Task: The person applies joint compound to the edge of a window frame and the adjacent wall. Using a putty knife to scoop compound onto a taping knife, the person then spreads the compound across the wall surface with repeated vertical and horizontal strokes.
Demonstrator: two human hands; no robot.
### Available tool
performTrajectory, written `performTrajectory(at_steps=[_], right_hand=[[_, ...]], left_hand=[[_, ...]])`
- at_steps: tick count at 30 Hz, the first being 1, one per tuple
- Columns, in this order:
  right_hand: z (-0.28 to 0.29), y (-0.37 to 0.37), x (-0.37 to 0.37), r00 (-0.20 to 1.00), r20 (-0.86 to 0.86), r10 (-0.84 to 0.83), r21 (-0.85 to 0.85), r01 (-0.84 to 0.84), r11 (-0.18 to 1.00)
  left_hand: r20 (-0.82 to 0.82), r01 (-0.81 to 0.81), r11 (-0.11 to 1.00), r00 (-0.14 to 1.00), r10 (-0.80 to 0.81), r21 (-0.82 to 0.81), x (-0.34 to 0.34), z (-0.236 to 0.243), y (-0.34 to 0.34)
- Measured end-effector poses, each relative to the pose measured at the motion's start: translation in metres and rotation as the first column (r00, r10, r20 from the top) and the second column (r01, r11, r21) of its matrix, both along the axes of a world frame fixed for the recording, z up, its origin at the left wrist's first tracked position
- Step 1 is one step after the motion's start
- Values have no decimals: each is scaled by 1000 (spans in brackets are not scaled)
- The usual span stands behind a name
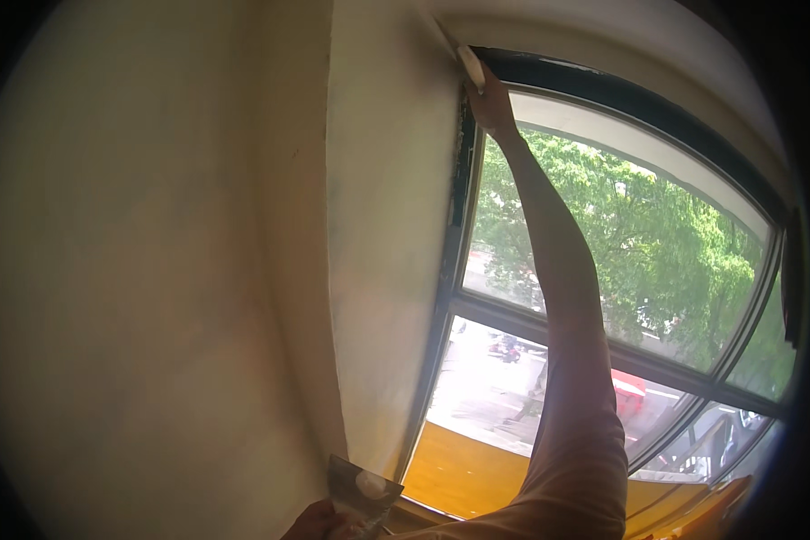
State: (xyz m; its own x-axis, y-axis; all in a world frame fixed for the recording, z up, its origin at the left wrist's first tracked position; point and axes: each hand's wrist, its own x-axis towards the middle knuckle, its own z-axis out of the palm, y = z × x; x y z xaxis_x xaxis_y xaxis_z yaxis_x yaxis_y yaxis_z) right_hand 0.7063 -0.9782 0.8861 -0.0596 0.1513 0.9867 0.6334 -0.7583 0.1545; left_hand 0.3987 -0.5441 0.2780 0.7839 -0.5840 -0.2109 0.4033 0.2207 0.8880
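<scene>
My right arm is stretched up across the window, with my right hand (492,106) at the upper left corner of its frame. Its fingers are closed round the pale handle of a putty knife (471,70), whose thin blade reaches up to the wall surface above the corner. Low in the view, my left hand (319,523) grips a wide scraper (344,475). A lump of white putty (372,486) sits on that flat blade. The lower part of my left hand is cut off by the picture's edge.
A dark green window frame (549,70), chipped along its left side, surrounds glass panes (657,234). Trees and a street show outside. To the left, a cream wall (153,270) meets the window recess (387,225) at a vertical corner. A yellow-orange surface (463,463) lies beyond the lower pane.
</scene>
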Motion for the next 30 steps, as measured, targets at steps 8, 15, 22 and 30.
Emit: performTrajectory(at_steps=[8,15,22,30], right_hand=[[21,-23,26,996,13,-91,-53,91,994],[37,-35,33,993,32,-116,-80,118,990],[-17,11,46,994,56,-97,-17,98,995],[-84,-10,-23,973,-220,-67,18,73,997]], left_hand=[[3,13,996,1000,-13,-93,11,-29,-1],[-92,105,976,988,-125,-189,14,-32,6],[-69,22,990,997,-32,-136,8,-23,2],[17,-5,1000,1000,6,-27,14,4,5]])
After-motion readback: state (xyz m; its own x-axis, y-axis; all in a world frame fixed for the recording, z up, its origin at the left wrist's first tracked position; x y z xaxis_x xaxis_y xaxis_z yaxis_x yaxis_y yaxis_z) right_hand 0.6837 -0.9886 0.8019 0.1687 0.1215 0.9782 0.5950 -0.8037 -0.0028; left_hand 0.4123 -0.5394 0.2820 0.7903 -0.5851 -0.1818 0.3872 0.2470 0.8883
